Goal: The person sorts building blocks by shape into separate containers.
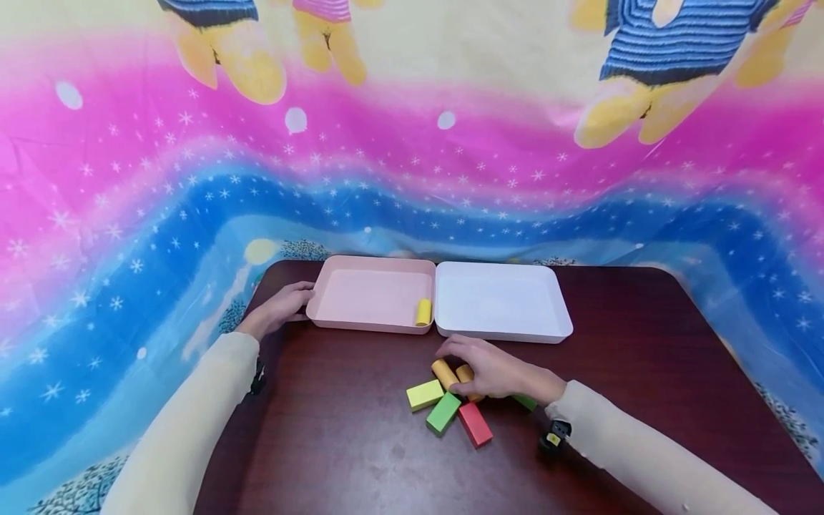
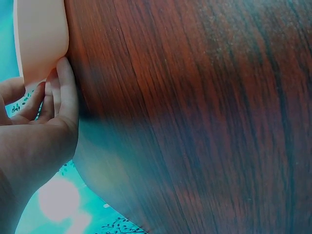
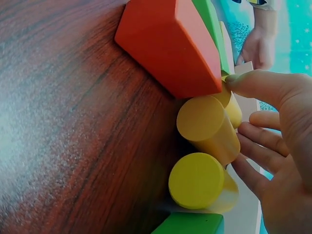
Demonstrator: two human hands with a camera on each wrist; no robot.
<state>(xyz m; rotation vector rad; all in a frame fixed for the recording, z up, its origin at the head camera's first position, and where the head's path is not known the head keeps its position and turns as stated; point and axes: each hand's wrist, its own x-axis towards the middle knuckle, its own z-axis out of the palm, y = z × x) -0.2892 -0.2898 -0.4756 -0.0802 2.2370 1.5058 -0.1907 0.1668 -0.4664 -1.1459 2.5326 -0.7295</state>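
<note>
Straddling an orange cylinder [image 1: 443, 373], right hand [image 1: 492, 368] is possibly gripping, can't tell; left hand [image 1: 281, 307] is touching pink tray [image 1: 360, 293], unclenched. Crowding's risking bumping a green block [image 1: 443, 414].

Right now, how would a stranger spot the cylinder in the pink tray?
On the table, left of the white tray, is the pink tray. The cylinder sits in its near right corner: yellow, and the only piece inside a tray.

Your left arm [image 1: 193, 415] stretches forward, the left hand [image 1: 283, 304] with its fingers [image 2: 68, 92] loosely extended. Your right arm [image 1: 644, 450] slants inward, the right hand [image 1: 494, 368] lowered, thumb [image 3: 258, 86] spread from slightly bent fingers.
</note>
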